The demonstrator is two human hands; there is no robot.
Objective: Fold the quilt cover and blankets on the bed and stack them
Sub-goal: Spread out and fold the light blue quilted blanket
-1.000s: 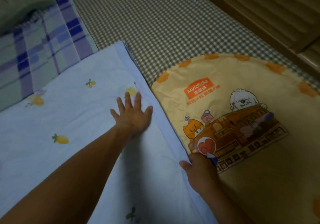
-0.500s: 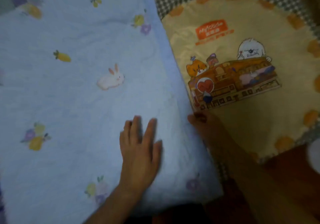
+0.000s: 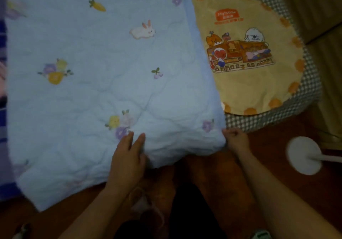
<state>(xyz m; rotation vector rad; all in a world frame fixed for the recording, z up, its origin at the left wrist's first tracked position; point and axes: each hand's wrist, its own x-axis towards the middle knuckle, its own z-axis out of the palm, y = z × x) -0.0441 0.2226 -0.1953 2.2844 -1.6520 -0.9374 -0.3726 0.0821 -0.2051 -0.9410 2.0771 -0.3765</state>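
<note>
A light blue quilted blanket (image 3: 103, 83) printed with a rabbit, carrots and flowers lies flat over the near part of the bed, its near edge hanging off. My left hand (image 3: 127, 157) rests flat on its near edge with straight fingers. My right hand (image 3: 236, 139) pinches the blanket's near right corner with curled fingers. A blue and purple plaid blanket (image 3: 2, 40) shows as a strip at the far left.
A round tan cushion (image 3: 248, 90) with cartoon print lies right of the blanket on the grey checked sheet (image 3: 259, 120). A white round fan base (image 3: 303, 154) stands on the red-brown floor (image 3: 288, 188) at right. My legs are below the bed edge.
My view has tipped down toward the bed's near edge. Both hands slid along the blue blanket to its near edge, and the right hand now pinches the corner.
</note>
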